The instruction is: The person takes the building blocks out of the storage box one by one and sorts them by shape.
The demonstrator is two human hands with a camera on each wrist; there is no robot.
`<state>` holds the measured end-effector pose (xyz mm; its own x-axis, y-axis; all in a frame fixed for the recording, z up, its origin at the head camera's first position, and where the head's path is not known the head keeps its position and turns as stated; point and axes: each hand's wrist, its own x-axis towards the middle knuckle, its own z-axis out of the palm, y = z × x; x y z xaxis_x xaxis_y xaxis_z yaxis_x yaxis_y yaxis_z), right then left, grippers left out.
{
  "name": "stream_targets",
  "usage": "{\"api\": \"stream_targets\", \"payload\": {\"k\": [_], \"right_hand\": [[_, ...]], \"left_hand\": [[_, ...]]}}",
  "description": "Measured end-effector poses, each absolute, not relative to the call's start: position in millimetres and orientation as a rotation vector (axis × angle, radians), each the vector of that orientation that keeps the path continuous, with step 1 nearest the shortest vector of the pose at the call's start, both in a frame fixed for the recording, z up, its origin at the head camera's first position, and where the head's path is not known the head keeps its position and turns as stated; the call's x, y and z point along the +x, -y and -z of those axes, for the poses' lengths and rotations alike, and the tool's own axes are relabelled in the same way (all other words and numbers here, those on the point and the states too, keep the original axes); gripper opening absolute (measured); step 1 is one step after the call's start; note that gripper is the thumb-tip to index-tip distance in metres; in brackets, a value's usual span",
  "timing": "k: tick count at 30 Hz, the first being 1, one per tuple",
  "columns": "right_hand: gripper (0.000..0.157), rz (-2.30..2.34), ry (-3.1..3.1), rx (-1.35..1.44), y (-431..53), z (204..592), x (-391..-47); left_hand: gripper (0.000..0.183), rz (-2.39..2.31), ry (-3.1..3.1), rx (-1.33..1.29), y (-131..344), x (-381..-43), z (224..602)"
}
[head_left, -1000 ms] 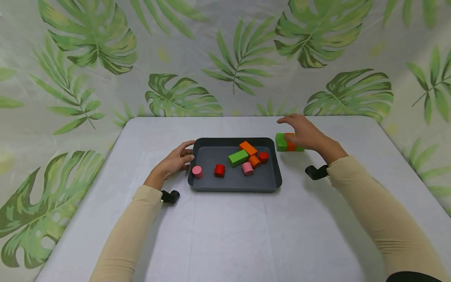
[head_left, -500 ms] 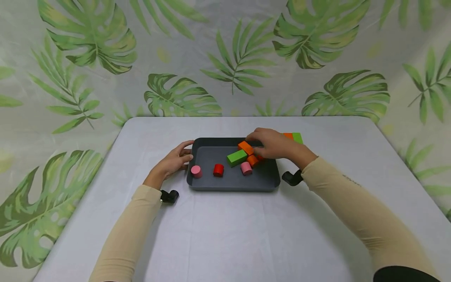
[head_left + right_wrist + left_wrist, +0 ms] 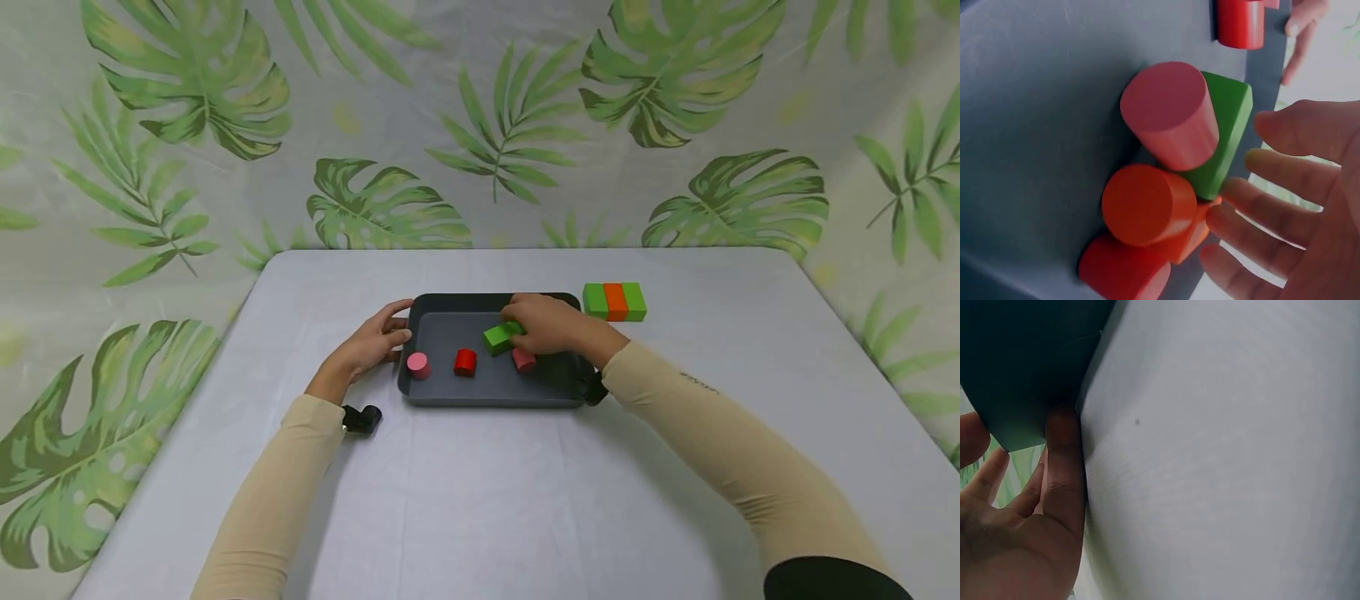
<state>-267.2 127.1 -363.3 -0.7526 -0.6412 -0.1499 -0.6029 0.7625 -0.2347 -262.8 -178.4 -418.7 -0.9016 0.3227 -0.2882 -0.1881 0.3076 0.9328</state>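
Observation:
My left hand point(image 3: 367, 342) touches the left wall of a dark grey tray point(image 3: 495, 401); in the left wrist view its fingers lie against the outer wall. Over the tray's right half, my right hand point(image 3: 551, 323) hovers with spread fingers. Its fingertips are close to a green block point(image 3: 1232, 119) and an orange block point(image 3: 1192, 234), gripping neither. Beside these lie a pink cylinder point(image 3: 1166, 103), an orange cylinder point(image 3: 1141, 203) and a red cylinder point(image 3: 1124, 269). From the head view, my right hand hides the orange pieces and that red cylinder.
Another red cylinder point(image 3: 465, 362) and a pink cylinder point(image 3: 417, 366) sit in the tray's left half. Just past its far right corner, a row of green, orange and green blocks point(image 3: 615, 302) stands on the white table point(image 3: 480, 500). A leaf-patterned cloth point(image 3: 495, 208) hangs behind.
My right hand has moved left from the block row, now fully uncovered, to above the pieces in the tray. My left hand has stayed at the tray's left side.

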Motion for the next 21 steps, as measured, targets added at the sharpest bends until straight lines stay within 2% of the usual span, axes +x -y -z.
{"api": "stream_targets", "payload": {"k": [8, 21], "right_hand": [[0.032, 0.222, -2.743, -1.072, -118.8, 366.8, -267.1], [0.037, 0.332, -2.607, -1.09, -115.4, 364.0, -262.4]], "left_hand": [[0.065, -1.624, -2.161, 0.116, 178.7, -263.8, 418.6], [0.065, -1.607, -2.169, 0.122, 178.3, -263.8, 419.0]]}}
